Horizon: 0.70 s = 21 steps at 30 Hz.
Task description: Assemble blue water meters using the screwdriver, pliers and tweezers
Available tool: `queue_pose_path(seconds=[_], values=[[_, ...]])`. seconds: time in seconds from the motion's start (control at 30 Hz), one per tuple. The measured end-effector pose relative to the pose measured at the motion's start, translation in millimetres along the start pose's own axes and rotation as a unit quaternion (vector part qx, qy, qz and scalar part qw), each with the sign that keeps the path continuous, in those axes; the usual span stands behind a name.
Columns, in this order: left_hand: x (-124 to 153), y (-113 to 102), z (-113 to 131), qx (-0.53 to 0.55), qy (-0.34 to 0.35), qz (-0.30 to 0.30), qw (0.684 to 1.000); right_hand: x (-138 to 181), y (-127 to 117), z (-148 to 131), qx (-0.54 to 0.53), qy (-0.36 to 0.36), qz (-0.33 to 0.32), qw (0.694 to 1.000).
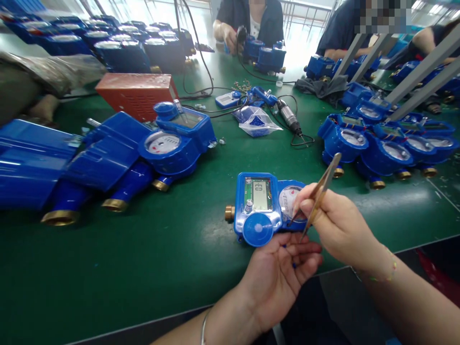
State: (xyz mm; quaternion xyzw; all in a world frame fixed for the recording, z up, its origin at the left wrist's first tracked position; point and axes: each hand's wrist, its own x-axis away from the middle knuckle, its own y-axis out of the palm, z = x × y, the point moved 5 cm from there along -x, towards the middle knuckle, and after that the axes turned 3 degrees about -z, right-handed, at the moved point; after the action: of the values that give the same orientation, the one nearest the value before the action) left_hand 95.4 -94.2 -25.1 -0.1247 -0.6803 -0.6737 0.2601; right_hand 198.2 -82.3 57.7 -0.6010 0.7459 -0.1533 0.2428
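My right hand [338,220] pinches brass-coloured tweezers [325,186], their points directed down at the near edge of a blue water meter [237,211]. Palm up and cupped, my left hand [275,278] lies below that edge, with small blue pieces [294,265] among its curled fingers. The meter rests flat on the green tabletop, its display lit behind a clear window. A round blue cap [258,229] stands open on the display's near side. My right fingers partly cover the white dial [289,199], and whether the tweezers grip anything cannot be made out.
Blue meters [165,143] line the left, and more are grouped at the right [384,143]. Behind are an orange-red box [136,96], a plastic bag of blue bits [257,122], a corded electric screwdriver [288,116] and cables. Other people sit across the table.
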Motion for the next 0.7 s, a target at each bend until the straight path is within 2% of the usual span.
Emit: queue_pose_path(seconds=[0.07, 0.13, 0.2, 0.3, 0.4, 0.53, 0.6, 0.7], values=[[0.5, -6.7, 0.3, -0.036, -0.002, 0.019, 0.999, 1.8, -10.1, 12.1, -0.147, 0.003, 0.087, 0.985], [5.3, -16.2, 3.6, -0.088, 0.012, 0.041, 0.995, 1.6, -21.3, 29.6, -0.271, -0.005, 0.182, 0.945], [14.8, -26.2, 10.6, -0.135, 0.046, 0.066, 0.988, -2.4, -25.0, 50.8, -0.344, 0.01, 0.219, 0.913], [33.2, -38.0, 24.7, -0.165, 0.099, 0.118, 0.974, -8.8, -14.5, 76.3, -0.398, 0.067, 0.184, 0.896], [45.4, -44.0, 39.6, -0.154, 0.129, 0.179, 0.963, -1.6, 5.3, 80.5, -0.415, 0.101, 0.151, 0.892], [45.5, -42.7, 69.3, -0.121, 0.221, 0.213, 0.944, 28.5, 40.1, 57.4, -0.448, 0.115, 0.157, 0.873], [45.4, -41.1, 88.8, -0.12, 0.29, 0.232, 0.921, 43.8, 60.8, 40.9, -0.462, 0.106, 0.15, 0.868], [49.6, -40.3, 113.9, -0.124, 0.364, 0.284, 0.878, 57.7, 88.4, 19.7, -0.453, 0.068, 0.119, 0.881]])
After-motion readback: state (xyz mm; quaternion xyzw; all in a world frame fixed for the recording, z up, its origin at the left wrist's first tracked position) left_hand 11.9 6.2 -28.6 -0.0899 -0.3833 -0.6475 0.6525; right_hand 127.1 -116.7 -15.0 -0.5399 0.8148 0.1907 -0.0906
